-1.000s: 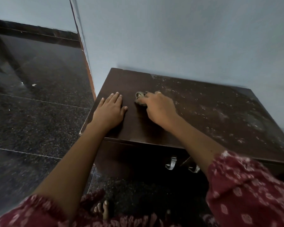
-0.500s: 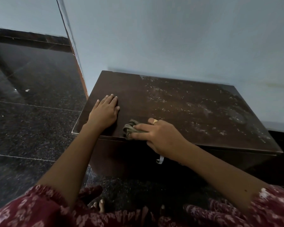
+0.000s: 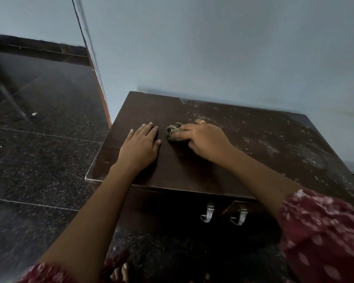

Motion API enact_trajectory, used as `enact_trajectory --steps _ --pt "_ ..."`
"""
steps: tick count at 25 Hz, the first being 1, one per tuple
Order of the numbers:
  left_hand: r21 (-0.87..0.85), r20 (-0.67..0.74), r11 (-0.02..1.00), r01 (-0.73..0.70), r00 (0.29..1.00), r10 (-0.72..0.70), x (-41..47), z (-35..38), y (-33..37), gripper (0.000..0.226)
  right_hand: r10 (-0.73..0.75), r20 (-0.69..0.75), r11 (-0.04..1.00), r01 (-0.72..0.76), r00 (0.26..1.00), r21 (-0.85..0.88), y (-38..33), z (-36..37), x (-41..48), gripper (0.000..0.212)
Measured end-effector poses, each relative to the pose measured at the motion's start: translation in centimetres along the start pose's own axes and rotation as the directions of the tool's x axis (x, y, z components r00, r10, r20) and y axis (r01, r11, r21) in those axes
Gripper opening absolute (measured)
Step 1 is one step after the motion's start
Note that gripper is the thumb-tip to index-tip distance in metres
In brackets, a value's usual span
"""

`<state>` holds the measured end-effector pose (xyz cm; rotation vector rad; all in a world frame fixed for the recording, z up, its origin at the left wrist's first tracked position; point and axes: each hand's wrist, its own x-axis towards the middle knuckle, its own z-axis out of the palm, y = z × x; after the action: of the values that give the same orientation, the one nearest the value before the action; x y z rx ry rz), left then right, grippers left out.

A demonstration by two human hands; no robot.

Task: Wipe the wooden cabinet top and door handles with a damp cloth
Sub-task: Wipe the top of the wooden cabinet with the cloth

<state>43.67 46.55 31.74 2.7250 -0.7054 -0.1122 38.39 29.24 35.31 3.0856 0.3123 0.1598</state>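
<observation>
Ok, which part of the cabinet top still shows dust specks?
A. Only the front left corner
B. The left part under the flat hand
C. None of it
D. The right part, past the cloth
D: pale specks cover the top right of the cloth in the right hand; around the left hand it looks clean.

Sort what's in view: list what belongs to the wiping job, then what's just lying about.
Job:
cabinet top, dusty at right
cloth, bunched in right hand
left hand, flat on top
door handles

Lying about:
white scrap on floor
</observation>
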Motion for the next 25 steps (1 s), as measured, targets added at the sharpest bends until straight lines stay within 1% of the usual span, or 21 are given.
enact_trajectory --steps 3,7,11,13,18,21,25 --pt "0.017 0.002 1.0 -0.004 1.0 0.004 0.2 0.0 0.0 0.052 0.07 0.0 0.998 -0.07 0.998 0.0 1.6 0.5 4.2 0.048" --pt "0.033 0.023 0.999 -0.007 1.0 0.006 0.4 -0.2 -0.1 0.053 0.223 0.015 0.975 -0.223 0.975 0.002 3.5 1.2 9.2 0.041" --pt "0.046 0.043 0.999 0.0 0.999 -0.002 0.6 -0.3 0.1 0.053 0.359 0.041 0.933 -0.359 0.933 -0.002 5.0 1.0 11.6 0.035" --pt "0.051 0.045 0.999 0.002 0.999 -0.005 0.7 -0.3 0.1 0.053 0.392 0.069 0.92 -0.392 0.917 -0.014 5.1 0.8 11.7 0.035" --pt "0.041 0.035 0.999 0.005 0.999 -0.006 0.5 -0.2 0.2 0.053 0.387 0.029 0.921 -0.385 0.922 -0.056 4.2 1.0 8.3 0.034" --pt "0.014 0.029 1.0 0.002 1.0 -0.003 0.6 -0.2 0.5 0.052 0.343 -0.003 0.936 -0.342 0.939 -0.081 2.7 0.9 4.9 0.038" --pt "-0.007 0.02 1.0 -0.024 1.0 0.024 0.3 0.0 1.2 0.051 0.251 0.012 0.967 -0.25 0.968 -0.05 -0.1 0.3 -0.3 0.047"
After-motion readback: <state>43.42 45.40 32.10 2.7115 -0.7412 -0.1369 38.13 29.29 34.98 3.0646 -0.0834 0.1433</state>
